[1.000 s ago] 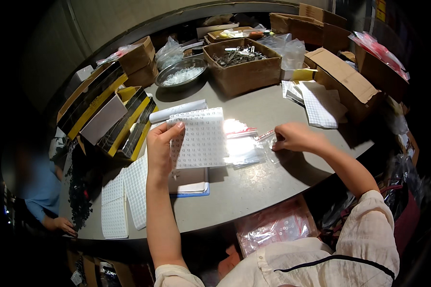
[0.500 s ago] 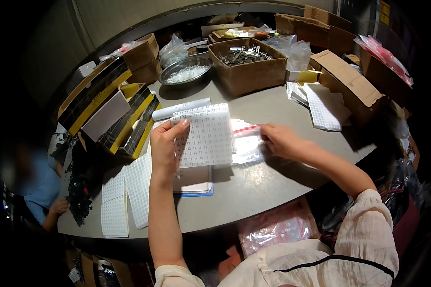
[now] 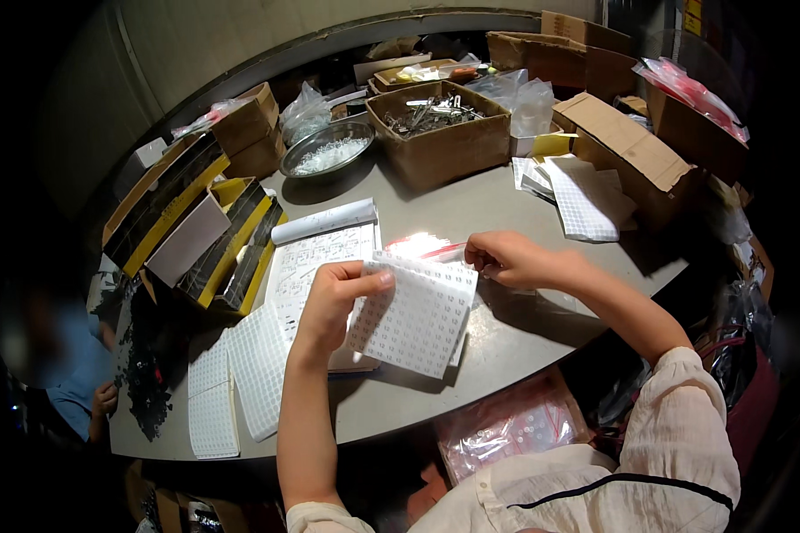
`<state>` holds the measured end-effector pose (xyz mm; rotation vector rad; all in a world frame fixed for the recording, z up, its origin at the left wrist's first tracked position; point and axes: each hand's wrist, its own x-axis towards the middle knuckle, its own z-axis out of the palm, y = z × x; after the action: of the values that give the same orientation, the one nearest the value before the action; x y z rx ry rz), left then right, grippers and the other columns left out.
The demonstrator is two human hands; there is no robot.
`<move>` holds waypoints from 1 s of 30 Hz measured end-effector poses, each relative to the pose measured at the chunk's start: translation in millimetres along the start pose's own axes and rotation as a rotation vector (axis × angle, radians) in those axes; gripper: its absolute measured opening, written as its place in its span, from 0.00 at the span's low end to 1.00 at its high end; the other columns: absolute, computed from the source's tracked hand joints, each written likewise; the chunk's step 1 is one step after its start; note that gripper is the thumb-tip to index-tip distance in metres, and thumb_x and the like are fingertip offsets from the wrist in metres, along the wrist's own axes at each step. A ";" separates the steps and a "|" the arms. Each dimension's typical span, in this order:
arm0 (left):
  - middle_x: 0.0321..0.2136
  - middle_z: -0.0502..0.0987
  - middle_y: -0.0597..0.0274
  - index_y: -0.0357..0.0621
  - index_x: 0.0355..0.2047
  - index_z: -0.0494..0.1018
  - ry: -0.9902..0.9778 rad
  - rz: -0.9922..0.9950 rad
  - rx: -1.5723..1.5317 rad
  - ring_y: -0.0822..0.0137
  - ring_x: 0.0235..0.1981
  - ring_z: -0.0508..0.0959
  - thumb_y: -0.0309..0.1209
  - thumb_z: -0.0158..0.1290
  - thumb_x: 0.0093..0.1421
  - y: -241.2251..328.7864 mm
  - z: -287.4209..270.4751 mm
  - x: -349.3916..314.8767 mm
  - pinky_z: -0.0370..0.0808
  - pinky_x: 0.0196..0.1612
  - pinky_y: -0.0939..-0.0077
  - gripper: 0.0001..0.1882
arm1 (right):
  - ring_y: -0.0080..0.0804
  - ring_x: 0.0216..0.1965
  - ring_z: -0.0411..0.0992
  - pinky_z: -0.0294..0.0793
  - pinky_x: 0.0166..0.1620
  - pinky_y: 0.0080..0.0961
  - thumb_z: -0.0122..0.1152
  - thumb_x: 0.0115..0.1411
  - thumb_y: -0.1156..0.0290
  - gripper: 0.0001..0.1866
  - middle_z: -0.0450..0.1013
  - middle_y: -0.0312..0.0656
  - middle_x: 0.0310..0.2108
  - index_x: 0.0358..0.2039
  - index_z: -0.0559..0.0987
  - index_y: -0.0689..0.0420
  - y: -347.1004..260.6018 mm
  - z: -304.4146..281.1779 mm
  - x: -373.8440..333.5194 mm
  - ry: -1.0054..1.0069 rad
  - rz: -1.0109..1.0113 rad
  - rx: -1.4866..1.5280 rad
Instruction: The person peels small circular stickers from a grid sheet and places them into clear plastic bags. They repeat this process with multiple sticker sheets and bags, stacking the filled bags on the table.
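My left hand grips a small stack of white label sheets by its left edge, thumb on top. Rows of tiny printed marks cover the top sheet, which tilts down toward the right. Beside it my right hand has its fingers closed in a pinch on the edge of a clear zip bag with a red strip. The label stack hides most of the bag. Beneath and behind my left hand lies an open notepad with handwriting and a rolled-back page.
More label sheets lie at left, near black-and-yellow boxes. Farther back stand a metal bowl of small clear pieces and a carton of metal parts. Cardboard boxes line the right. Another person sits at far left.
My left hand has moved right and lower, tilting the label stack in front of the bag. The notepad behind is more exposed. My right hand still pinches the bag, slightly farther left.
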<state>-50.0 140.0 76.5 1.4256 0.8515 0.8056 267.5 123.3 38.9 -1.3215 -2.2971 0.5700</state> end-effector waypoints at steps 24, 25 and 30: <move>0.30 0.84 0.59 0.28 0.38 0.83 -0.123 0.013 0.021 0.75 0.29 0.79 0.28 0.64 0.58 -16.0 45.4 -7.7 0.75 0.34 0.81 0.13 | 0.44 0.33 0.75 0.75 0.36 0.35 0.65 0.58 0.77 0.09 0.74 0.45 0.35 0.38 0.76 0.60 -51.2 8.6 -51.7 0.305 -0.109 -0.192; 0.30 0.84 0.58 0.28 0.38 0.83 -0.126 0.005 0.011 0.75 0.29 0.79 0.28 0.64 0.59 -15.9 45.9 -7.7 0.75 0.34 0.80 0.13 | 0.46 0.33 0.75 0.75 0.35 0.36 0.65 0.57 0.77 0.09 0.74 0.46 0.34 0.38 0.76 0.60 -52.9 12.6 -53.2 0.337 -0.098 -0.218; 0.30 0.84 0.57 0.27 0.39 0.82 -0.136 -0.057 -0.004 0.73 0.29 0.80 0.28 0.63 0.59 -16.8 48.6 -9.0 0.76 0.34 0.79 0.13 | 0.48 0.33 0.75 0.75 0.35 0.38 0.66 0.55 0.78 0.10 0.74 0.45 0.33 0.37 0.76 0.59 -52.8 34.9 -61.4 0.414 -0.114 -0.277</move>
<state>-12.6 108.4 58.4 1.4291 0.7822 0.6590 239.3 40.4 29.1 -1.2736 -2.1316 -0.0638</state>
